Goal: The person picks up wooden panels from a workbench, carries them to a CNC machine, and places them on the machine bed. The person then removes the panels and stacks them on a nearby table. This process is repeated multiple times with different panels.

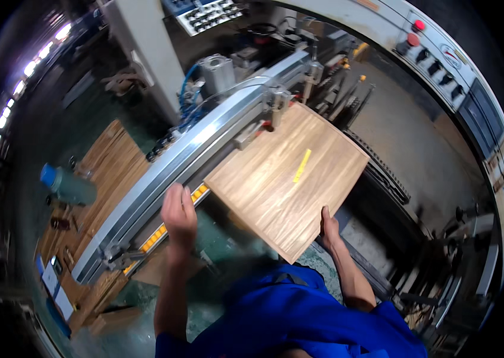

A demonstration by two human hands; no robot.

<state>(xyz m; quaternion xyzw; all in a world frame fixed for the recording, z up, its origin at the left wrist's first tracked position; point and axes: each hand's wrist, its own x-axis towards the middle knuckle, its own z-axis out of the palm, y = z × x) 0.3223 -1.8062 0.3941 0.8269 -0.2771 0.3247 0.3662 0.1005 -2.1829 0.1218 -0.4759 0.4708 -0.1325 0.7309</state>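
Observation:
A square light-brown wooden panel [270,185] with a yellow strip [301,166] on its face lies tilted in front of me. Its far corner reaches a metal clamp block [276,102] on the machine. My right hand [329,230] grips the panel's near right edge, thumb on top and the other fingers hidden beneath. Off the panel's left corner, my left hand [179,216] is held over the rail with yellow rollers [155,237]. Its fingers are curled in, and whatever they may hold is hidden.
A long silver metal beam [144,194] runs diagonally past the panel. Beyond it, a wooden surface [112,161] carries a bluish-green bottle [68,184] with a blue cap and a clipboard [55,286]. At the right curves a machine housing [437,65] with red buttons [413,39].

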